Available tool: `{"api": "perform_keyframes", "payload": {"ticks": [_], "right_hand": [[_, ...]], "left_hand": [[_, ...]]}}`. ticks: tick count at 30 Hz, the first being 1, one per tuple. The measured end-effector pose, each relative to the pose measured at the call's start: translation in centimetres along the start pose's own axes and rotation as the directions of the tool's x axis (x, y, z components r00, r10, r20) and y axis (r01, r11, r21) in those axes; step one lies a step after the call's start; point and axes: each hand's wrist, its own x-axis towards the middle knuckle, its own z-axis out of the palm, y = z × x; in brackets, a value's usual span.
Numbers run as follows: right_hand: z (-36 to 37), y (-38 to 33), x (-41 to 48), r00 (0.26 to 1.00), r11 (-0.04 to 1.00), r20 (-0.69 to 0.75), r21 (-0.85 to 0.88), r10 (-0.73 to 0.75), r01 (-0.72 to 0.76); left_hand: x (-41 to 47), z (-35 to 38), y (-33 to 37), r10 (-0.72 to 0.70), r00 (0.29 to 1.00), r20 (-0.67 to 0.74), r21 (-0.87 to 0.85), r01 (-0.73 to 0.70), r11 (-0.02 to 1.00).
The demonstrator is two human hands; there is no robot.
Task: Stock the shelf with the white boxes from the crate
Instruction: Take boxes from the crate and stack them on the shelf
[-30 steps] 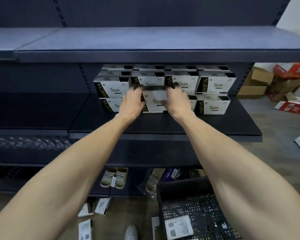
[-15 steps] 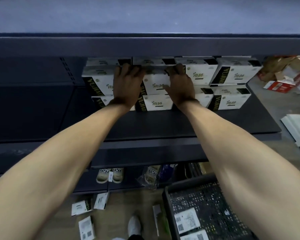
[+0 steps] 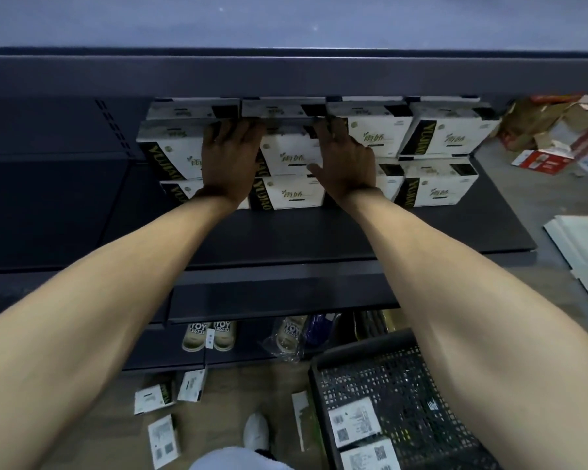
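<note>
White boxes with black and green print stand two high in a row on the dark shelf [image 3: 286, 235]. Both my hands flank the middle box of the upper row [image 3: 287, 154]. My left hand [image 3: 230, 161] holds its left side and my right hand [image 3: 345, 164] holds its right side, thumb on the front face. The fingers of both reach over the box's top edge. That box sits on a lower box [image 3: 291, 195]. A black mesh crate [image 3: 398, 378] stands on the floor at the lower right, with two white boxes [image 3: 353, 422] lying in it.
The upper shelf's front edge [image 3: 286, 74] overhangs the stacked boxes closely. Loose white boxes [image 3: 153, 398] lie on the floor at the left. Slippers [image 3: 207, 334] sit on the bottom shelf. Cardboard boxes [image 3: 557, 140] and white panels [image 3: 584, 242] lie on the floor to the right.
My hands carried the box up from in front of the lower row and set it into the upper row's middle gap. The view moved closer and tilted down.
</note>
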Motion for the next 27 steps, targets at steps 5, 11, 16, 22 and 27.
{"api": "perform_keyframes", "payload": {"ticks": [5, 11, 16, 22, 27], "right_hand": [[-1.9, 3.0, -3.4, 0.999, 0.999, 0.025, 0.022, -0.038, 0.037], [-3.8, 7.3, -8.5, 0.983, 0.985, 0.063, 0.021, -0.175, 0.174], [-3.3, 9.6, -13.2, 0.968, 0.973, 0.125, 0.112, -0.216, 0.202], [3.2, 13.5, -21.8, 0.938, 0.984, 0.305, 0.117, -0.163, 0.133], [9.7, 16.4, -30.0, 0.864, 0.993, 0.496, 0.108, -0.09, 0.042]], "left_hand": [[-3.3, -1.8, 3.0, -0.125, 0.989, 0.079, -0.039, 0.129, 0.991], [-8.4, -5.0, 11.1, -0.032, 0.972, 0.232, -0.029, 0.04, 0.999], [-12.1, -4.4, 17.4, 0.008, 0.94, 0.341, -0.075, 0.018, 0.997], [-18.6, 0.4, 24.4, -0.012, 0.856, 0.517, -0.187, 0.126, 0.974], [-27.2, 5.7, 29.0, 0.057, 0.691, 0.721, -0.249, 0.181, 0.951]]}}
